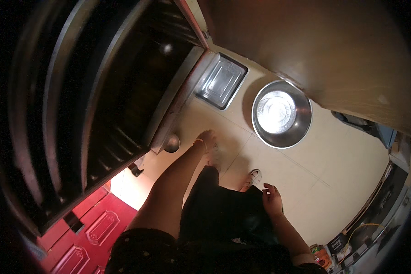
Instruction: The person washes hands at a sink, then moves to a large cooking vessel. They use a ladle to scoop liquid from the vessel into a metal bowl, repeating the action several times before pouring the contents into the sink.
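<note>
My left hand (208, 139), with a light band at the wrist, reaches forward above the tiled floor. It is dark and blurred, so its fingers do not read clearly, and no held object shows. Close to it, on the left, a round metal object (172, 143) sits partly under the edge of a dark slatted metal rack or cabinet (137, 89). My right hand (272, 200) hangs beside my dark clothing, fingers loosely bent and apart, holding nothing. Ahead on the floor lie a rectangular metal tray (222, 82) and a deep round metal basin (303, 118) with bright light on its bottom.
A large brown panel (315, 44) rises beyond the basin. A red embossed door (99, 229) is at lower left. Along the right stand a blue-grey item (385, 133), a dark shelf edge (373, 205) and a yellow cable (364, 225) among small boxes. My shoe (255, 177) is on the floor.
</note>
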Tool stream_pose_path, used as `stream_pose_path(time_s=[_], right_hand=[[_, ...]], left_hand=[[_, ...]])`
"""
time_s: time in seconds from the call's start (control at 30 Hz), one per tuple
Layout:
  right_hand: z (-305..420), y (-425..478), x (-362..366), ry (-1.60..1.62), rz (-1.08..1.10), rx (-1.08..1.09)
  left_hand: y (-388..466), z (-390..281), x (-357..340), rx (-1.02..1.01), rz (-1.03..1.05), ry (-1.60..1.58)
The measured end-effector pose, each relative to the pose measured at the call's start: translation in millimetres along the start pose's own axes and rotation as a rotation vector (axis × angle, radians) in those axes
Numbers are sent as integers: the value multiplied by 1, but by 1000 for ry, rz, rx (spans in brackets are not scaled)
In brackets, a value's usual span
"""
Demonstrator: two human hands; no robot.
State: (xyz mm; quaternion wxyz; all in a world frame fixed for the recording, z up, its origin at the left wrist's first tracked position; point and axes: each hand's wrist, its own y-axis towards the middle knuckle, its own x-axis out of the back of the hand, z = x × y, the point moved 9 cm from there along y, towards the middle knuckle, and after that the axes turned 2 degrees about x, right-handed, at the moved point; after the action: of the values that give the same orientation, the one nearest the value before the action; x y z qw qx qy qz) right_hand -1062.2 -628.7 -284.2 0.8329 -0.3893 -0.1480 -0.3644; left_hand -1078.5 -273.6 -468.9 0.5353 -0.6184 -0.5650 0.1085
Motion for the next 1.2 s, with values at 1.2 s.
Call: stream_pose_path(time_s=[1.2], right_hand=[[-397,316,117,-153,-655,-479]], left_hand=[[180,108,-69,-346,-276,421]])
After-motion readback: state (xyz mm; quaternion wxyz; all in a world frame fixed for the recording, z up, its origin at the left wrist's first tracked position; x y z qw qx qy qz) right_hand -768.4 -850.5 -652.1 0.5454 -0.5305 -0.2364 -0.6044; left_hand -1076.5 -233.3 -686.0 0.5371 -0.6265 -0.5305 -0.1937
